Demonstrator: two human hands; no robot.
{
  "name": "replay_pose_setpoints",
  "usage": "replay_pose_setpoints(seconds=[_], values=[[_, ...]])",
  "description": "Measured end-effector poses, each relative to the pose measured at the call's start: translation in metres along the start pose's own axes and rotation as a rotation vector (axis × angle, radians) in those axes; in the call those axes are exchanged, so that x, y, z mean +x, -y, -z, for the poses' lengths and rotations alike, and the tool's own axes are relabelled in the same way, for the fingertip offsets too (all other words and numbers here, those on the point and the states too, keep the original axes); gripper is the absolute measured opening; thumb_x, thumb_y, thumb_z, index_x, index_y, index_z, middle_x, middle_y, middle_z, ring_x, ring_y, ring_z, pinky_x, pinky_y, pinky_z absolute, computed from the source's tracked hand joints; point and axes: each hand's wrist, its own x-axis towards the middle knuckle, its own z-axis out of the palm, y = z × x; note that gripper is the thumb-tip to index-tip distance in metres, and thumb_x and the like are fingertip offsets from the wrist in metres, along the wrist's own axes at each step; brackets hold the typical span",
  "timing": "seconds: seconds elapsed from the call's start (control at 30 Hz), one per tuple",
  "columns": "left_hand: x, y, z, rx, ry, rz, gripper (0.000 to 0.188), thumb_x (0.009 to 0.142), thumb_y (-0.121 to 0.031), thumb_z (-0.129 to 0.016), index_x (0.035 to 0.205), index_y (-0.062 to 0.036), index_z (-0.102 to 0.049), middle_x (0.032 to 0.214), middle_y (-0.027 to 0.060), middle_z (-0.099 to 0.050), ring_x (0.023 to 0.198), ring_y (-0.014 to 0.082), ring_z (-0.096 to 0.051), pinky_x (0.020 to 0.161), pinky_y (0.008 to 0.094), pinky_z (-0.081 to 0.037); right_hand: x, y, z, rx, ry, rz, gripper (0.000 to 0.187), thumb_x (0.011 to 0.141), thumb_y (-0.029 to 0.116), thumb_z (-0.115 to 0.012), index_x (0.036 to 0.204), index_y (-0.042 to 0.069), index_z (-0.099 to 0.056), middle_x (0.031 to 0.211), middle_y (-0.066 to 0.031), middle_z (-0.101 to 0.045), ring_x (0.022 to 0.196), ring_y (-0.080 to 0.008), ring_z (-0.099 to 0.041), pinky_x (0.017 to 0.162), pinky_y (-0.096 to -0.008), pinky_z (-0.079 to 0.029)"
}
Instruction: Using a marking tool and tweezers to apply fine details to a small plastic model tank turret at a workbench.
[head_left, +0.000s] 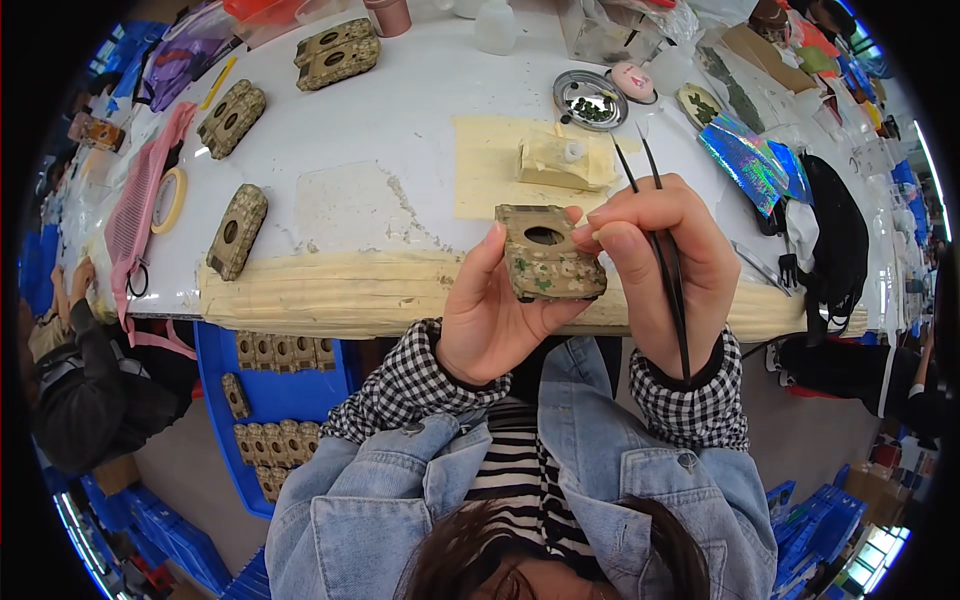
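Observation:
A camouflage-patterned model tank hull (pixel 555 268) with a round dark opening is held over the table's near edge. My left hand (pixel 492 325) grips it from the left side and below. Black tweezers (pixel 671 285) lie in my right hand (pixel 690 235), their two tips spread and pointing away from me. The thumb and index finger of that hand pinch together at the hull's right edge; whether something small is between them cannot be made out. Just beyond the hands, a tape-covered block (pixel 545 172) with a small white knob sits on a yellow taped patch (pixel 482 150).
Similar hulls (pixel 238 232) stand at the left and far left of the table. A round metal dish (pixel 575 88) holds small dark green pieces. Masking tape (pixel 169 200) and pink mesh (pixel 150 190) lie left. Below, a blue tray (pixel 222 400) holds several hulls. Holographic sheet (pixel 740 160) lies right.

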Motion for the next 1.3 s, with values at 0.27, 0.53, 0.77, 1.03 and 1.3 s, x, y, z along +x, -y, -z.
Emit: replay_pose_setpoints(seconds=[0.27, 0.53, 0.77, 1.03, 1.3], values=[[0.000, 0.001, -0.001, -0.005, -0.003, -0.003, 0.056, 0.098, -0.040, -0.029, 0.135, 0.0011, -0.028, 0.127, 0.0150, -0.046, 0.114, 0.0250, -0.051, 0.093, 0.0379, -0.049, 0.000, 0.000, 0.001, -0.020, 0.007, -0.005, 0.005, 0.078, 0.000, -0.065, 0.081, 0.001, -0.061, 0.072, -0.0042, -0.057, 0.060, -0.0119, -0.047, 0.055, -0.0231, -0.038], [-0.001, 0.000, -0.001, 0.012, -0.003, 0.003, 0.056, 0.098, -0.040, -0.028, 0.135, 0.0011, -0.028, 0.127, 0.0153, -0.047, 0.113, 0.0251, -0.052, 0.093, 0.0377, -0.049, 0.000, 0.000, 0.001, 0.035, 0.022, -0.042, 0.004, 0.081, 0.001, -0.063, 0.084, 0.000, -0.060, 0.072, -0.0041, -0.058, 0.063, -0.0097, -0.050, 0.057, -0.0216, -0.040], [-0.001, -0.002, 0.006, -0.040, 0.001, 0.045, 0.059, 0.097, -0.042, -0.029, 0.137, 0.0021, -0.023, 0.127, 0.0192, -0.045, 0.116, 0.0294, -0.050, 0.094, 0.0382, -0.048, 0.009, -0.005, 0.003, 0.207, -0.129, -0.186, 0.009, 0.086, 0.005, -0.061, 0.089, -0.002, -0.058, 0.075, -0.0042, -0.061, 0.070, -0.0077, -0.055, 0.061, -0.0206, -0.043], [0.000, -0.001, 0.009, -0.121, 0.037, 0.052, 0.067, 0.096, -0.044, -0.032, 0.140, 0.0041, -0.013, 0.127, 0.0237, -0.042, 0.114, 0.0323, -0.050, 0.097, 0.0383, -0.047, 0.037, -0.052, 0.008, -0.625, -0.156, 0.257, 0.007, 0.075, 0.006, -0.070, 0.078, 0.004, -0.063, 0.071, -0.0067, -0.060, 0.065, -0.0211, -0.054, 0.059, -0.0294, -0.043], [0.000, -0.002, 0.006, -0.096, 0.015, 0.041, 0.066, 0.096, -0.043, -0.031, 0.140, 0.0031, -0.015, 0.128, 0.0224, -0.042, 0.115, 0.0320, -0.049, 0.097, 0.0380, -0.046, 0.030, -0.030, 0.011, -0.408, -0.276, 0.262, 0.007, 0.077, 0.003, -0.068, 0.081, 0.002, -0.062, 0.073, -0.0053, -0.060, 0.069, -0.0160, -0.055, 0.059, -0.0263, -0.042]])
